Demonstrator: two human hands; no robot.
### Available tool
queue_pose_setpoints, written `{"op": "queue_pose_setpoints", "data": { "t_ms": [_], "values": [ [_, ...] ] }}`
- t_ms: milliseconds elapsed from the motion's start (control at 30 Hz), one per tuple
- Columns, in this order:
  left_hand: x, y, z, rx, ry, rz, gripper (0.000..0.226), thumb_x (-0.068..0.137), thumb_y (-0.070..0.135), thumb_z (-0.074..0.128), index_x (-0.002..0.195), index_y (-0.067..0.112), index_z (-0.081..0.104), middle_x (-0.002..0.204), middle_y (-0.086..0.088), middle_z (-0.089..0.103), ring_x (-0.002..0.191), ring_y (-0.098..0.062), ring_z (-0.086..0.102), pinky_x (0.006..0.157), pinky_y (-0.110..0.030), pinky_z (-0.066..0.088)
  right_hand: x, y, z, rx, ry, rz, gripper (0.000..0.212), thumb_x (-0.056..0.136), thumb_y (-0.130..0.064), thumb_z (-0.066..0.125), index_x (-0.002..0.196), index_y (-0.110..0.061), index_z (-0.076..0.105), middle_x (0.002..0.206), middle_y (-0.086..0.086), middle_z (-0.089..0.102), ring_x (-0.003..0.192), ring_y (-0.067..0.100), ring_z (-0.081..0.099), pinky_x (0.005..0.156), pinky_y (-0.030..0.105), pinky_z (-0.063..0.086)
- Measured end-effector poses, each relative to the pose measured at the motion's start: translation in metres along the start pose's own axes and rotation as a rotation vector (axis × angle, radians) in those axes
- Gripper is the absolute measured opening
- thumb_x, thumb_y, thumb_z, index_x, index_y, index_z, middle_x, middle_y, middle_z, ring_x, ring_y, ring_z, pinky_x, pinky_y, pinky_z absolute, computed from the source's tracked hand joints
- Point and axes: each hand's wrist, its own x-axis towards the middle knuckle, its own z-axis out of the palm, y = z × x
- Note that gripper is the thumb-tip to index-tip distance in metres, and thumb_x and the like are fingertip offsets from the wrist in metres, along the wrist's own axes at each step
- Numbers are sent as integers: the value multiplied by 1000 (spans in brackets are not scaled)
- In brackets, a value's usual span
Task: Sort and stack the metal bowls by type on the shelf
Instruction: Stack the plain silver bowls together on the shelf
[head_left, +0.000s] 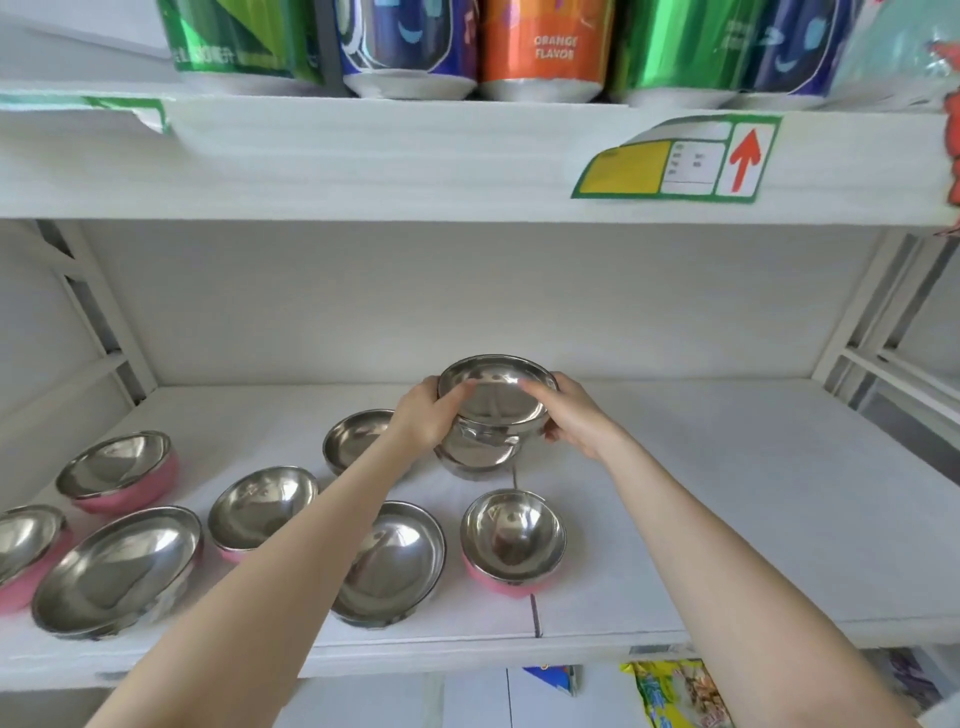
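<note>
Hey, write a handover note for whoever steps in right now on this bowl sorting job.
The left hand and right hand grip a plain steel bowl over the plain stack at mid-shelf; I cannot tell if it is seated.
Done: plain stack begun.
To do: three loose plain bowls and four pink-based bowls stand singly at the front and left; nest the plain ones onto the stack, then stack the pink.

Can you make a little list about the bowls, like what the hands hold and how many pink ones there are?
held: steel bowl
left hand: grips its left rim
right hand: grips its right rim
below it: steel stack on the shelf
pink bowls: four, unstacked
plain loose bowls: three
upper shelf: drink cans
</note>
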Motion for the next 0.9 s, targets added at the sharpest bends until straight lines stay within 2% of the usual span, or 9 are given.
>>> {"op": "queue_pose_setpoints", "data": {
  "t_ms": [167,267,367,433,533,600,700,833,900],
  "values": [
    [34,-5,13,28,45,-52,50,88,56,51,112,13,58,99,-13,68,99,-34,64,91,-49,51,44,15,-4,-40,-33,-22,22,86,-42,61,90,-22,57,72,3,58,45,10,57,38,18,37],
    [46,-15,19,27,60,-67,52,87,57,51,107,10,58,92,-11,66,100,-37,63,88,-48,52,61,27,0,-48,-34,-5,33,87,-41,61,106,-14,56,82,4,58,56,13,56,36,15,37],
    [54,-31,27,14,79,-126,60,85,59,52,112,6,56,107,-19,65,103,-39,62,90,-50,51,74,38,6,-63,-61,-8,20,87,-41,60,93,-22,57,79,-1,57,60,12,55,38,15,37],
    [58,-44,32,7,94,-170,63,84,59,54,116,5,55,110,-18,63,102,-36,61,91,-50,51,84,49,10,-105,-72,-1,21,86,-45,59,93,-25,57,79,-4,56,65,13,55,44,19,37],
    [64,-61,40,112,114,-189,62,87,58,52,112,1,56,110,-15,62,99,-31,59,87,-43,49,97,69,16,-154,-75,15,39,84,-50,59,107,-19,57,89,-2,59,77,17,56,58,24,38],
    [66,-69,44,149,122,-192,60,88,56,52,105,-1,57,109,-19,62,97,-33,58,84,-42,47,102,78,19,-203,-71,5,42,84,-50,58,108,-16,57,98,1,61,85,19,57,68,29,42],
    [65,-75,50,104,121,-215,63,88,55,53,108,-4,55,118,-26,57,105,-40,57,87,-44,47,107,84,22,-260,-58,-41,43,83,-48,58,107,-13,59,106,4,63,97,20,60,76,33,45],
    [64,-80,54,128,121,-252,64,89,57,51,111,-2,53,117,-23,58,105,-39,58,90,-46,49,110,85,25,-315,-56,-31,40,82,-47,56,97,-10,62,100,7,64,89,22,61,67,31,43],
    [64,-82,55,131,104,-278,63,89,58,50,110,-1,52,113,-22,61,103,-38,60,88,-45,50,110,84,25,-345,-68,-25,34,82,-46,54,83,-12,60,86,3,59,76,19,56,60,29,39]
  ]
}}
